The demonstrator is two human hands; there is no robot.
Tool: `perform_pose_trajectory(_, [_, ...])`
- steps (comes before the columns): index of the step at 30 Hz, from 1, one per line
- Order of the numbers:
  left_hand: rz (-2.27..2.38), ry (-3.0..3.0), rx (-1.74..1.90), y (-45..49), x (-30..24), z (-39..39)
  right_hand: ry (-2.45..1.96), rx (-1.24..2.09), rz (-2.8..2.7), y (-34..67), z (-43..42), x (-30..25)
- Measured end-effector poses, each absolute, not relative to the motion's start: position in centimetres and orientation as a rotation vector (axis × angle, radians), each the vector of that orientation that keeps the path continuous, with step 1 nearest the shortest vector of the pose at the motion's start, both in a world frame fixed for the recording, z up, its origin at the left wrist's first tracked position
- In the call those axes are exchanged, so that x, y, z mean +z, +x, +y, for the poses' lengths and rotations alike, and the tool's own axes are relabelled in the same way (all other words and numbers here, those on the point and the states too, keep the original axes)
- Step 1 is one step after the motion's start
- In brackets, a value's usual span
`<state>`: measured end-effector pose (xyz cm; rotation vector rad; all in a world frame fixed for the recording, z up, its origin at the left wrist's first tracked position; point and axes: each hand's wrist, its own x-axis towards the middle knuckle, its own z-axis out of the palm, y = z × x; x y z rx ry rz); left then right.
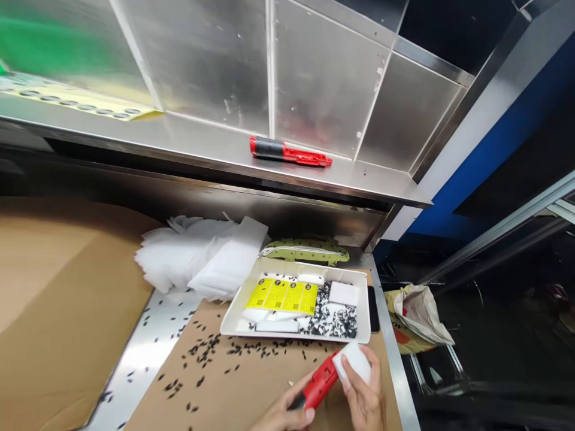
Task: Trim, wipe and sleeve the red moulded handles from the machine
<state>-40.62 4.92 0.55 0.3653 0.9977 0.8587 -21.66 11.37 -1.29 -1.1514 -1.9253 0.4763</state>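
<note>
My left hand (291, 404) is wrapped round the black end of a red and black handheld device (321, 383), tilted up to the right. In my right hand (363, 389) is a white block (354, 362), pressed against the device's upper red end. Fingers cover part of the block, so the contact itself is hidden. Just beyond my hands, a white tray (227, 323) holds a yellow label sheet (283, 296), white blocks and many small black pieces. More black pieces (204, 350) lie scattered on the cardboard (242, 383) to the left.
On the metal shelf (202, 140) lies a second red and black device (290, 151). White foam sheets (202, 254) are piled left of the tray, with a green strip (305, 251) behind it. A large cardboard box (58, 311) stands left; an open bag (417, 314) is at right.
</note>
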Motion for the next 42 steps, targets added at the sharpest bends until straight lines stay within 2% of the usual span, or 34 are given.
perform_pose_trajectory(3, [1.007,0.343,0.722,-39.1,-3.7,6.6,-1.35,0.669,-1.956,-19.0,10.3,-6.2])
perform_pose_trajectory(7, [1.028,0.348,0.637,-38.3,-6.0,8.3,-1.47,0.694,-1.927,-17.8,9.6,-8.7])
perform_pose_trajectory(42, [1.027,0.23,0.624,-39.0,-7.4,8.4,-1.466,0.509,-2.139,-19.2,11.6,-7.3])
